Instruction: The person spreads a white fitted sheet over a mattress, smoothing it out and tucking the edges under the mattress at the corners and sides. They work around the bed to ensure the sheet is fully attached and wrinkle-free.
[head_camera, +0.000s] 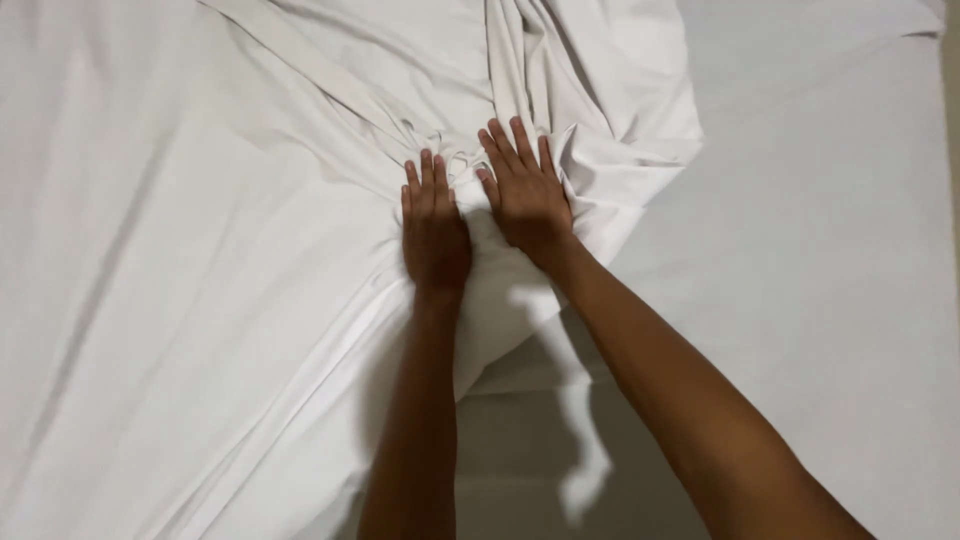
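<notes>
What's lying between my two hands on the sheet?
In the head view, only a bunched ridge of the white sheet lies between the left hand and right hand.

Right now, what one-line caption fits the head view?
Left hand and right hand press flat, side by side, on a bunched white sheet over a white bed.

Two bare forearms enter from the lower edge; neither carries a sleeve, a watch, a bracelet or a band anywhere along its visible length; the left hand (435, 235) is ungloved, with no ring on the fingers that show; the right hand (527, 195) is likewise ungloved and ringless; the fingers on both are long and slender, the nails short and unpainted; no clothing shows at the elbows or beyond within the head view.
</notes>
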